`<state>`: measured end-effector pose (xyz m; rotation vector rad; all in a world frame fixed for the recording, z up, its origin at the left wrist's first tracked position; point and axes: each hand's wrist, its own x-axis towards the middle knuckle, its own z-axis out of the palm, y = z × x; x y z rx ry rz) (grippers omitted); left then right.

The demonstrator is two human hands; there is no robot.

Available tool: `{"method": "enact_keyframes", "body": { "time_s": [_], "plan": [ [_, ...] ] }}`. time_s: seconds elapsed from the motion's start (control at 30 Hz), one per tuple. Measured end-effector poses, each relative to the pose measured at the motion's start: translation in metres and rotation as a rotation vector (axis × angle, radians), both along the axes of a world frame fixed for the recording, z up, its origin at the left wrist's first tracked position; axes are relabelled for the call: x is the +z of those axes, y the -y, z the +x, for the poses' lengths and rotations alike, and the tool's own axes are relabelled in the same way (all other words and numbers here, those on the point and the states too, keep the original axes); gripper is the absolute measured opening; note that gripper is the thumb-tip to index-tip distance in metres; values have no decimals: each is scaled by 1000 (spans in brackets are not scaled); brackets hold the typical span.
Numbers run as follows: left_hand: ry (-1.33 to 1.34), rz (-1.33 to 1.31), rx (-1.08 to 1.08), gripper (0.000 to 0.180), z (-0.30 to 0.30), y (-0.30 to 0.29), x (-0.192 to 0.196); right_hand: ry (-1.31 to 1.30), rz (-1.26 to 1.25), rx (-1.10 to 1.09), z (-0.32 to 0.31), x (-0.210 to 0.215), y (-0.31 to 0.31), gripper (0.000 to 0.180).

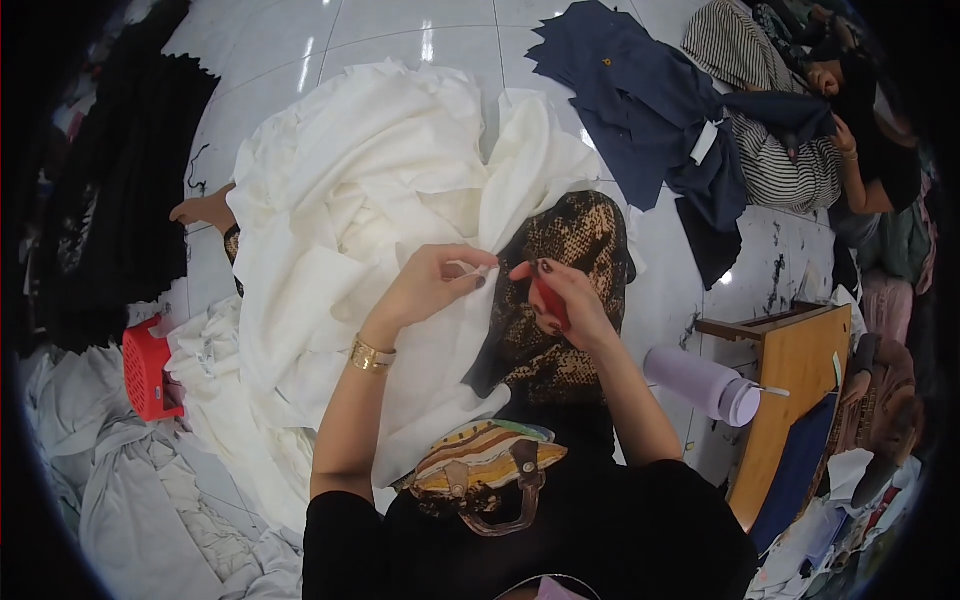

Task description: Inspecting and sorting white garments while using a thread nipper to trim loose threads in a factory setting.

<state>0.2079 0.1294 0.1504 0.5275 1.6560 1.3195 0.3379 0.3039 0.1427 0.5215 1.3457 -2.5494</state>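
A large heap of white fabric (350, 190) lies across my lap and the floor in front of me. At its right edge my left hand (440, 285) is closed in a pinch, thumb and forefinger on the white fabric; a gold bracelet is on that wrist. Just to the right, over my patterned brown-and-black clothing (570, 240), my right hand (565, 305) is closed around a small red-handled tool (549, 302). Its tip is too small to make out. The two hands are a short gap apart.
A striped bag (490, 460) rests against my body. On the right are a lavender bottle (700, 385) and a wooden bench (790, 390). A red plastic stool (150, 370) stands left, near black fabric (130, 190). Another person handles dark blue fabric (640, 100) at the far right.
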Motion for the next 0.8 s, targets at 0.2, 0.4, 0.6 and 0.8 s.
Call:
{"method": "enact_keyframes", "body": {
  "time_s": [0.2, 0.4, 0.6, 0.8],
  "plan": [
    [243, 181, 58, 36, 8, 21, -3, -28, 169, 208, -8, -5, 9, 31],
    [215, 220, 46, 39, 16, 22, 0, -185, 105, 100, -15, -3, 18, 30],
    [314, 356, 137, 42, 16, 27, -10, -59, 58, 229, -4, -15, 26, 31],
    [399, 421, 158, 46, 17, 28, -12, -4, 49, 228, -7, -19, 31, 25]
  ]
}}
